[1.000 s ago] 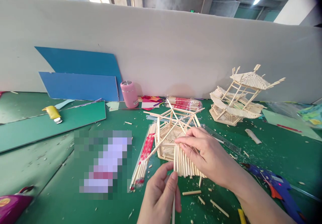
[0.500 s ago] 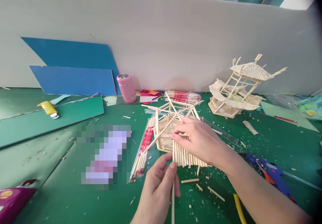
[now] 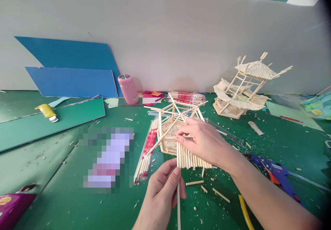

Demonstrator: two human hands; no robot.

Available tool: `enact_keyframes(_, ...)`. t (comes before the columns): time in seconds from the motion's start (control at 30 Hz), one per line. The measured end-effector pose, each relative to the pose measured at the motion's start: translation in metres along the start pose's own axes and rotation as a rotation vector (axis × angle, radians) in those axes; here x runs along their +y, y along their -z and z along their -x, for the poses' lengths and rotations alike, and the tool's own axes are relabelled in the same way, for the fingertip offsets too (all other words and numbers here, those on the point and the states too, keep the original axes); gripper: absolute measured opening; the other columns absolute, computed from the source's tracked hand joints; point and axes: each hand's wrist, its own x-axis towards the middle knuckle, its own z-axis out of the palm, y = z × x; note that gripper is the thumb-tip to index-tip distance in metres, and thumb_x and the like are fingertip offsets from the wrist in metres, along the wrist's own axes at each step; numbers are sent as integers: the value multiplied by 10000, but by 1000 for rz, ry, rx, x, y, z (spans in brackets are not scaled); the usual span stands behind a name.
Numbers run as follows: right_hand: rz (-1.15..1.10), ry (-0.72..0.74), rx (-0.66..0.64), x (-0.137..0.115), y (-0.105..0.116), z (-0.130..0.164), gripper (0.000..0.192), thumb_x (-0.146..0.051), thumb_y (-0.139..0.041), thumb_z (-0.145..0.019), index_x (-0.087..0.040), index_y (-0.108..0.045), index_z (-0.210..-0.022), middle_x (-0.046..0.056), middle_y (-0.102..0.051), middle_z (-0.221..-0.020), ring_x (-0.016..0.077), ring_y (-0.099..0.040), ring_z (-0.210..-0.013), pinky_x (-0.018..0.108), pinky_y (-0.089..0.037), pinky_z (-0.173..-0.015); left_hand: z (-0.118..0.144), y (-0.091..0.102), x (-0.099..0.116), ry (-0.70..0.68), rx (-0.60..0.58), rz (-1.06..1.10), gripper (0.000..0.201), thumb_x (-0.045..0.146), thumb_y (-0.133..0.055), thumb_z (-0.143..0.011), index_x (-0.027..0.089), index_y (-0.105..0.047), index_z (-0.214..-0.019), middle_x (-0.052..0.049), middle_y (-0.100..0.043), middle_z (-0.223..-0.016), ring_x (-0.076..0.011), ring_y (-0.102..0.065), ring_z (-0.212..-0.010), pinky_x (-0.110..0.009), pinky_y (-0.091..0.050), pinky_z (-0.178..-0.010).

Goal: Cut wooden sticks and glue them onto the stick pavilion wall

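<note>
My left hand (image 3: 167, 188) pinches a thin wooden stick (image 3: 178, 206) between thumb and fingers, its lower end pointing toward me. The stick's upper part lies along the left edge of a row of sticks (image 3: 192, 157) on the half-built stick pavilion (image 3: 167, 150). My right hand (image 3: 199, 138) is closed at the stick's upper end, thumb and index fingertip pressed together beside the pavilion's frame. Crossed roof sticks (image 3: 178, 114) meet above a hexagonal base. The right hand covers part of the frame and the row's upper right.
Beside the pavilion lies a pack of sticks (image 3: 147, 150). A blue glue gun (image 3: 274, 171) rests at right. Behind stand a stick pagoda (image 3: 240, 89) and a pink bottle (image 3: 128, 90). Stick offcuts (image 3: 195, 183) are scattered nearby. A yellow-handled cutter (image 3: 46, 111) lies on a green board (image 3: 77, 119).
Both hands keep nearly the same hold on the stick against the row. The whole view has shifted slightly, with the surroundings appearing a little farther left and up.
</note>
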Motion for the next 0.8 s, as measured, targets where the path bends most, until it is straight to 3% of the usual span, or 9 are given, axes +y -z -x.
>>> enact_keyframes(0.23,-12,4,3,0,-2,2,186,-224,-518,-849,-197,-670,-745,40,-611,-720,185,-542,-782,313,-423,-682,-3,1,-4,5,1,51,309,386,-536,-819,161,-601,-1021,57,-459,-408,-91,-287,-451,-202,-220,-472)
enact_keyframes(0.4,-21,-11,4,1,-2,1,187,-227,-518,-844,-199,-666,-732,32,-596,-696,182,-533,-772,306,-409,-661,-3,3,-5,-71,0,44,244,365,-543,-817,164,-574,-682,47,-459,-430,-95,-321,-474,-221,-254,-502)
enact_keyframes(0.5,-29,-16,1,2,-2,0,191,-234,-513,-847,-201,-665,-738,30,-589,-694,178,-528,-764,304,-399,-657,-2,3,-6,-94,1,15,284,366,-539,-816,168,-535,-613,49,-447,-442,-93,-308,-476,-226,-243,-496)
enact_keyframes(0.63,-39,-18,-11,3,-3,0,229,-240,-479,-865,-201,-649,-717,26,-574,-695,169,-520,-749,298,-382,-638,-3,3,-7,-85,13,-61,274,396,-554,-799,168,-538,-648,47,-470,-467,-89,-307,-476,-225,-218,-479)
enact_keyframes(0.8,-55,-4,-25,5,0,1,308,-244,-428,-893,-194,-557,-618,10,-535,-665,145,-497,-697,281,-356,-596,-4,3,-6,-70,-8,-96,276,430,-548,-791,158,-583,-825,47,-487,-462,-87,-299,-448,-223,-180,-448)
